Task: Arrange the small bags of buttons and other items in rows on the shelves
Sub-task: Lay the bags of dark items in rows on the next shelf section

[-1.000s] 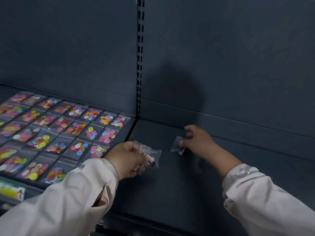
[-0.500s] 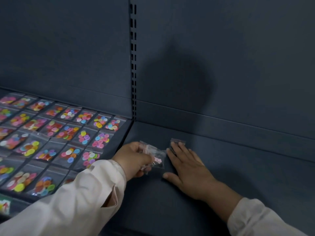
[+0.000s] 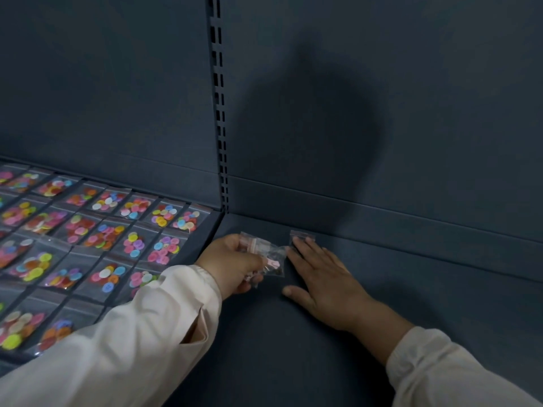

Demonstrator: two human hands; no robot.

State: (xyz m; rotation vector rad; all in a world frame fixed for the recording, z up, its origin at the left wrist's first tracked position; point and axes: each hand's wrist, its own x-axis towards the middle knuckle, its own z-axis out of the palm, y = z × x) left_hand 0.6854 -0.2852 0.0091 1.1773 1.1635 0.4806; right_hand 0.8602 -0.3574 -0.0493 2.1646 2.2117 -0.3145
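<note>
Head view of a dark blue-grey metal shelving bay in dim light. Two shelf boards meet at a slotted upright (image 3: 219, 118) that runs down the back panel (image 3: 426, 98). A broad, soft shadow (image 3: 320, 136) lies on the panel to the right of the upright.

The left-hand shelf (image 3: 209, 230) carries bags of coloured buttons (image 3: 133, 245), clear and flat, set in straight rows from its back edge toward its front edge. The last column stops just short of the shelf's right edge. The buttons are pink, yellow, blue, orange and green (individual counts cannot be read).

The right-hand shelf (image 3: 426, 295) has a matte, even surface with a raised lip along its back edge. A single small bag (image 3: 302, 235) lies flat on it near the back left corner, a little in front of that lip. Its contents are too dark to identify.

The right hand (image 3: 323, 279) lies palm down on this shelf, fingers straight and together, fingertips resting on the near part of the single small bag and thumb spread toward the left.

The left hand (image 3: 232, 261) hovers over the seam between the two shelves, fingers curled round a bundle of small clear bags (image 3: 271, 257) with pinkish seal strips. The bundle reaches right, almost to the right hand's fingers.

Both forearms wear pale cream sleeves (image 3: 132, 348).
</note>
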